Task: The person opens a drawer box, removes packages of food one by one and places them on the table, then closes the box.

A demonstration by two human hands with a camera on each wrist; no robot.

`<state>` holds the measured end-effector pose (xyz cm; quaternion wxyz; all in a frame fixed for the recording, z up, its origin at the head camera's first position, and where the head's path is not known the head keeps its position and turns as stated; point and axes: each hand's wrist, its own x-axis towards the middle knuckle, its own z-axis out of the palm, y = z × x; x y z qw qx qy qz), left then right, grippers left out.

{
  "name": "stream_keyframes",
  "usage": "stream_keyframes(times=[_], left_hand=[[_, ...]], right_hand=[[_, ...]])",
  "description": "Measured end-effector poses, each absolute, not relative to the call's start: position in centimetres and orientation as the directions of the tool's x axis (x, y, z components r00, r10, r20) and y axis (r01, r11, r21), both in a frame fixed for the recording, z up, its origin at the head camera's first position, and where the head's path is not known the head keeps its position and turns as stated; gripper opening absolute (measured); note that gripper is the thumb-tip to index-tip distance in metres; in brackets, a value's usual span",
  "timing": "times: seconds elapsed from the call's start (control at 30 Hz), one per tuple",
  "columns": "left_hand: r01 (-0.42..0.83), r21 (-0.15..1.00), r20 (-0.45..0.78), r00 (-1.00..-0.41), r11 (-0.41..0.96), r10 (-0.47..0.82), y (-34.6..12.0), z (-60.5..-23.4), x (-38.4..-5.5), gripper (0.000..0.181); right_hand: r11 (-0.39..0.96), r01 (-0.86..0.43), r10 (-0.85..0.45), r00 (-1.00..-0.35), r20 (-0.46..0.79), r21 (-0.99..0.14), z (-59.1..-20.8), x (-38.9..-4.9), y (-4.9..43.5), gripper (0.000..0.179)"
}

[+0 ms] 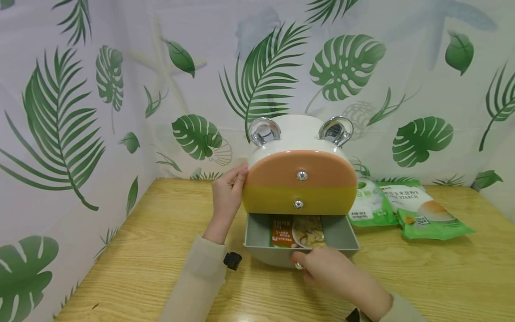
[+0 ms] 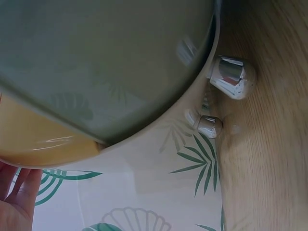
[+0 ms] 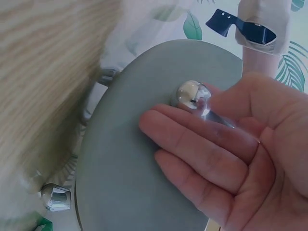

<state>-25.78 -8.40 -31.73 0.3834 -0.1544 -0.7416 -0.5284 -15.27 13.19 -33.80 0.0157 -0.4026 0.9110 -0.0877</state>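
Note:
A rounded storage box stands on the table, white on top with two shiny ear-like loops. Its upper drawer is orange and the middle drawer yellow; both sit closed. The grey-green bottom drawer is pulled out, and a printed food packet lies inside it. My right hand pinches that drawer's silver knob between thumb and index finger, the other fingers extended beside it. My left hand rests against the box's left side with fingers fairly straight.
Right of the box lie two green-and-white bags, a smaller one and a corn starch bag. The wood-grain table meets a leaf-patterned backdrop behind and on the left. Silver feet show under the box.

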Motion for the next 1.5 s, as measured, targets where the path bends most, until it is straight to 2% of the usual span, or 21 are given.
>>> stream_keyframes(times=[0.2,0.43,0.63,0.87,1.17,1.37,1.43,1.5], left_hand=[[0.633,0.666,0.732,-0.655,0.394,-0.185,-8.4,-31.7,-25.8,0.022],[0.623,0.676,0.721,-0.669,0.393,-0.18,-8.4,-31.7,-25.6,0.023],[0.611,0.689,0.708,-0.682,0.39,-0.184,-8.5,-31.6,-25.6,0.024],[0.593,0.708,0.689,-0.699,0.384,-0.192,-8.7,-31.6,-25.4,0.024],[0.592,0.714,0.684,-0.705,0.374,-0.189,-8.7,-31.6,-25.4,0.024],[0.601,0.709,0.689,-0.702,0.37,-0.179,-8.6,-31.5,-25.4,0.024],[0.595,0.714,0.682,-0.709,0.369,-0.179,-8.6,-31.5,-25.4,0.025],[0.587,0.721,0.675,-0.716,0.369,-0.18,-8.6,-31.5,-25.4,0.025]], right_hand=[[0.651,-0.743,-0.747,-0.664,0.043,-0.156,-33.9,-14.7,13.3,0.018],[0.651,-0.733,-0.751,-0.66,-0.026,-0.197,-33.7,-13.8,13.3,0.017],[0.664,-0.724,-0.743,-0.667,-0.057,-0.186,-33.7,-13.3,13.2,0.018],[0.69,-0.674,-0.719,-0.68,-0.144,-0.265,-33.7,-12.9,13.2,0.021],[0.702,-0.64,-0.706,-0.685,-0.182,-0.312,-33.6,-12.6,13.3,0.02],[0.669,-0.68,-0.736,-0.663,-0.137,-0.301,-32.6,-12.4,13.5,0.019],[0.625,-0.715,-0.766,-0.64,-0.068,-0.314,-32.1,-12.5,13.7,0.017],[0.555,-0.775,-0.797,-0.6,0.075,-0.302,-31.7,-12.6,14.0,0.016]])
